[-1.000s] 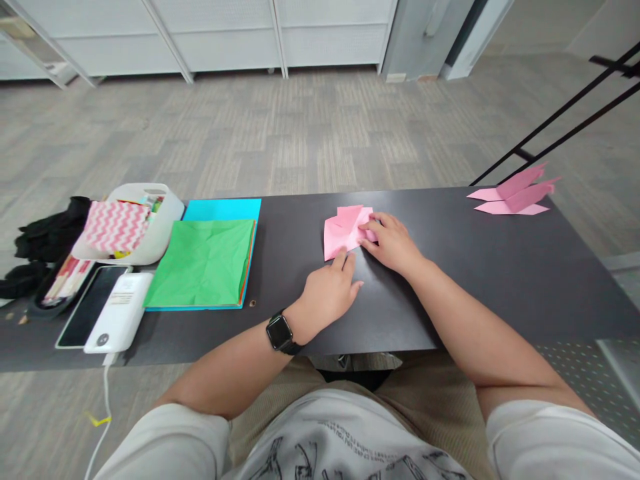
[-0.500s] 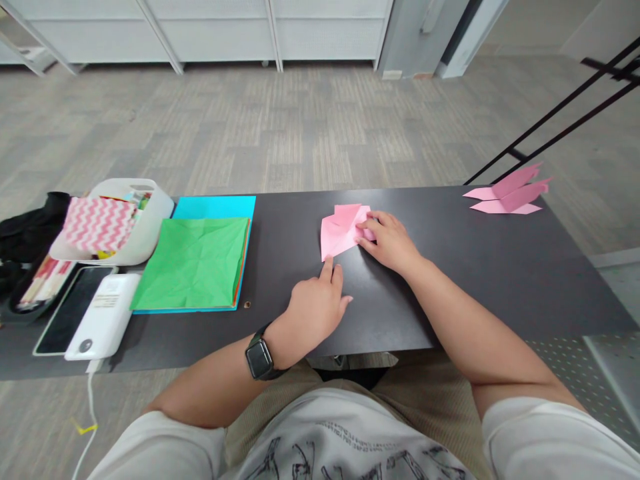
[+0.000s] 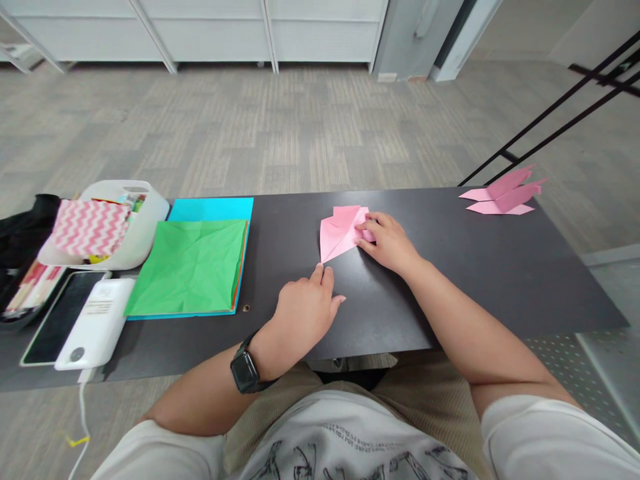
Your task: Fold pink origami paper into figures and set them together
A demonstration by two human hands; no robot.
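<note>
A partly folded sheet of pink origami paper [image 3: 339, 230] lies on the dark table in front of me, with creases running toward its lower left corner. My right hand [image 3: 386, 241] grips its right side, and the curled fingers and thumb cover that part. At the lower left corner, the extended index fingertip of my left hand [image 3: 306, 299] touches or nearly touches the tip of the paper. The thumb of that hand is spread away and nothing is held in it. A dark watch [image 3: 245, 371] is on my left wrist.
Pink folded paper figures [image 3: 503, 193] stand at the far right. To the left lie a stack of coloured paper with a green sheet [image 3: 193, 267] on top, a white power bank [image 3: 95, 325] with a cable, a phone [image 3: 60, 317] and a white basket [image 3: 145, 233].
My left index finger has slid down and left along the paper to its lower left corner. My right hand stays on the right side. The view has shifted slightly.
</note>
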